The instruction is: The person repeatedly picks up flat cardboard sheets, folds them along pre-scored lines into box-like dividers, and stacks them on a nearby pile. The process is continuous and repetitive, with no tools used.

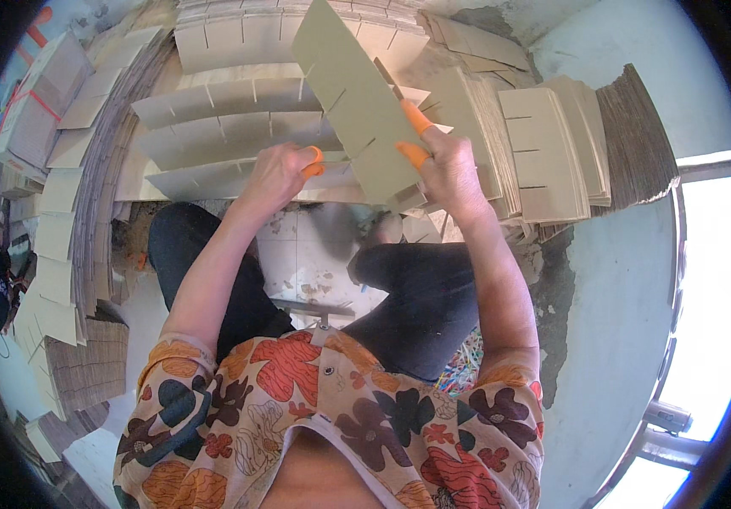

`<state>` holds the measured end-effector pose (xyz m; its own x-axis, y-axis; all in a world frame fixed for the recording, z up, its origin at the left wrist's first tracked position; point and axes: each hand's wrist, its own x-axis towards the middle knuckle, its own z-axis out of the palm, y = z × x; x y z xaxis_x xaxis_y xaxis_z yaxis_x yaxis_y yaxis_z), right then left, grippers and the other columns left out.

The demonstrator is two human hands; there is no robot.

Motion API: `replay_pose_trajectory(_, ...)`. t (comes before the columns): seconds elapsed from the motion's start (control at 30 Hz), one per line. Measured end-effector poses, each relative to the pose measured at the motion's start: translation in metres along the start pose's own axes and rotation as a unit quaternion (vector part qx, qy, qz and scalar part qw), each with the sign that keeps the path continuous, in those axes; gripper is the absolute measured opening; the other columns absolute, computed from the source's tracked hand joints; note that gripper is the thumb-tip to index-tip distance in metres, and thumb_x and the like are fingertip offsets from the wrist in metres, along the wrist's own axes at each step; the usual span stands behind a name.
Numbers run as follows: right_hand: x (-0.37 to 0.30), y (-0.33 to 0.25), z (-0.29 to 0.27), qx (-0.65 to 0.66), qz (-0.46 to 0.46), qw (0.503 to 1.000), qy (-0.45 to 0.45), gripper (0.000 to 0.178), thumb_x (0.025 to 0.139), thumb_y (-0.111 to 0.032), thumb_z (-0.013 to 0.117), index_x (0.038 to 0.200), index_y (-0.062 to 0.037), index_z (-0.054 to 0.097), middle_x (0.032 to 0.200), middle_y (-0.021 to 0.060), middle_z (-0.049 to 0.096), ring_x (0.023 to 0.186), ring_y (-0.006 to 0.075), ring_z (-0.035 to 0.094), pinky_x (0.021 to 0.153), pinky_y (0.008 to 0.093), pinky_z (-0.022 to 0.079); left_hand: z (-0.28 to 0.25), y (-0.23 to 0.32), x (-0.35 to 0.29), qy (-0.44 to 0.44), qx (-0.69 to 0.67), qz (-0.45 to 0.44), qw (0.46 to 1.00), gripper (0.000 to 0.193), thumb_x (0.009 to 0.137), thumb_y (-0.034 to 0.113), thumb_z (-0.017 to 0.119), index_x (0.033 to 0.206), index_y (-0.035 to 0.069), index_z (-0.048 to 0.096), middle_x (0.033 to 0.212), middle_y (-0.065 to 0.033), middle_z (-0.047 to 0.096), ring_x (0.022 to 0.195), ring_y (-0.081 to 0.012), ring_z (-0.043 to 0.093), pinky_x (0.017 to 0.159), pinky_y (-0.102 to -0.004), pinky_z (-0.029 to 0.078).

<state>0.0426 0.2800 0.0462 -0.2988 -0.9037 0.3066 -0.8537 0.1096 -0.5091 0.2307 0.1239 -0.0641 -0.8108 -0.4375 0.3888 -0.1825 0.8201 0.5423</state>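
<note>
My right hand (450,165), with orange finger covers on the thumb and a finger, grips a long slotted cardboard strip (357,93) by its right edge. The strip is raised and slants up to the far left. My left hand (283,174) also wears orange covers. Its fingers are closed at the nearest of several slotted cardboard strips (200,180) standing on edge in rows, and seem to pinch it. The lower end of the raised strip hangs just right of the left fingertips. Part of the standing rows is hidden behind it.
Stacks of slotted cardboard (543,153) stand on the right, with more piles (60,212) down the left. A box with red string (39,106) sits at the far left. Behind the rows lies another cardboard stack (238,42). My bent legs (420,297) are below the work surface.
</note>
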Motion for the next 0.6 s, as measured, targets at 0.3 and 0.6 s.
replay_pose_trajectory(0.3,-0.004,0.003,0.014,0.053,0.011,0.998,0.014,0.041,0.08,-0.007,0.066,0.12,-0.0013,0.058,0.074,0.027,0.06,0.071,0.0428,0.061,0.063,0.0434,0.049,0.001,0.0,0.002,0.001,-0.003,-0.009,1.0,0.016,0.074,0.015,0.073,0.082,0.005,0.063,0.071,-0.0158,0.058,0.069,-0.0342,0.059,0.061,-0.0437,0.047)
replay_pose_trajectory(0.6,0.0,0.019,0.042,0.034,-0.028,0.995,-0.089,0.037,0.078,-0.001,0.062,0.113,0.007,0.056,0.078,0.0294,0.06,0.076,0.0439,0.06,0.065,0.0467,0.048,0.003,0.003,0.005,0.006,-0.006,-0.004,1.0,0.016,0.074,0.015,0.072,0.082,0.005,0.063,0.071,-0.0155,0.058,0.067,-0.0345,0.06,0.06,-0.0441,0.047)
